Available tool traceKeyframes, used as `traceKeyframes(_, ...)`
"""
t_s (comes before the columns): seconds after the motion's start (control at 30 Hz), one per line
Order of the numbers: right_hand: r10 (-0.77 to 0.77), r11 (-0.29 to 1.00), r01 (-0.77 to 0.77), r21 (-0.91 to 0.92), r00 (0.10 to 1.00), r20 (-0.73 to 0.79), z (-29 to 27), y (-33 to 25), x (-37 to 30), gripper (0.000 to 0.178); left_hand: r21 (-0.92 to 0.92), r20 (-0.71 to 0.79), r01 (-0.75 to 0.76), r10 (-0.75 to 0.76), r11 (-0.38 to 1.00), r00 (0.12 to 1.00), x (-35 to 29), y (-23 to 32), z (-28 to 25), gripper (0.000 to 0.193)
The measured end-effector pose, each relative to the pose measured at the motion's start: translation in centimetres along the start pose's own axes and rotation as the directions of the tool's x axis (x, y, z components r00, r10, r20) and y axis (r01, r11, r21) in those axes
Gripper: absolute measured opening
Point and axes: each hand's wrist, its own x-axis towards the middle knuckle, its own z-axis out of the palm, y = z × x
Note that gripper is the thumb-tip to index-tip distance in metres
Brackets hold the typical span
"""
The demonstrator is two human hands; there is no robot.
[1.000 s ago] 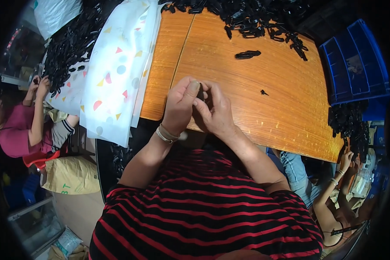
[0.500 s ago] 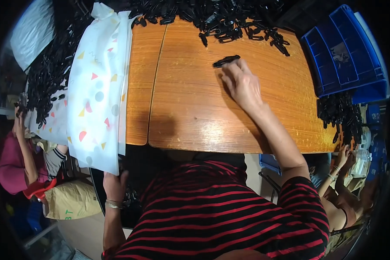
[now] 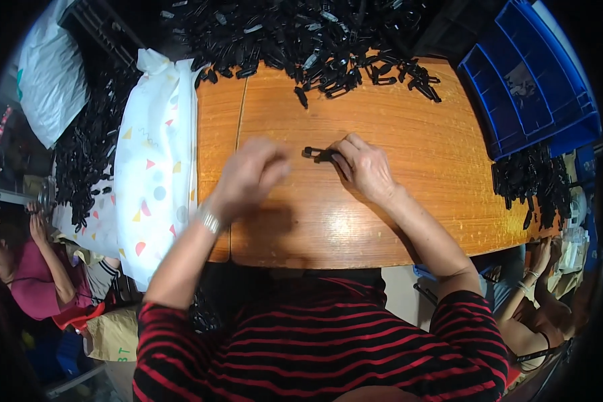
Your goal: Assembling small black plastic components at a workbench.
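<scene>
Between the fingers of my right hand (image 3: 366, 169) is a small black plastic clip-like part (image 3: 318, 155), long and narrow with an open frame at its left end. I hold it just above the middle of the wooden table (image 3: 301, 228). My left hand (image 3: 253, 173) is over the table to the left of the part, apart from it and smeared by motion, so its fingers do not show clearly. Across the far side of the table lies a large heap of similar black parts (image 3: 308, 40).
A patterned white sheet (image 3: 155, 194) covers the table's left side, with more black parts beyond it. On the right stands a blue divided bin (image 3: 516, 87) above another black pile (image 3: 529, 181). Other people work at the left and right; a white bag (image 3: 50, 74) is far left.
My right hand has drawn the black part nearer to me and a little left. My left hand has come up from below the table's edge to above the table.
</scene>
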Motion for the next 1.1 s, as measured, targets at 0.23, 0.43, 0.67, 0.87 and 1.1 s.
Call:
traceKeyframes(0.23,0.055,0.998,-0.053,0.028,0.993,-0.101,0.9,-0.1,0.1,0.011,0.377,-0.233,-0.013,0.109,0.926,0.966,15.7,-5.9,7.9,0.042)
traceKeyframes(0.43,0.059,0.998,-0.058,0.022,0.996,-0.066,0.5,0.3,0.0,0.012,0.471,-0.129,-0.042,0.115,0.881,0.985,16.6,-6.8,9.4,0.037)
traceKeyframes(0.67,0.106,0.991,-0.097,0.087,0.989,-0.101,-1.4,-1.1,0.4,0.023,0.298,-0.005,-0.137,0.145,0.945,0.989,9.0,-5.6,6.0,0.031)
traceKeyframes(0.87,0.065,0.982,-0.063,0.178,0.998,-0.007,-0.6,-3.1,-0.5,0.024,0.044,-0.138,-0.138,0.143,0.989,0.98,4.7,-5.9,4.1,0.027)
traceKeyframes(1.1,0.041,0.99,-0.049,0.13,0.997,0.066,-0.6,-3.9,-1.5,0.021,0.041,-0.138,0.004,0.002,0.999,0.99,1.8,-5.0,4.1,0.026)
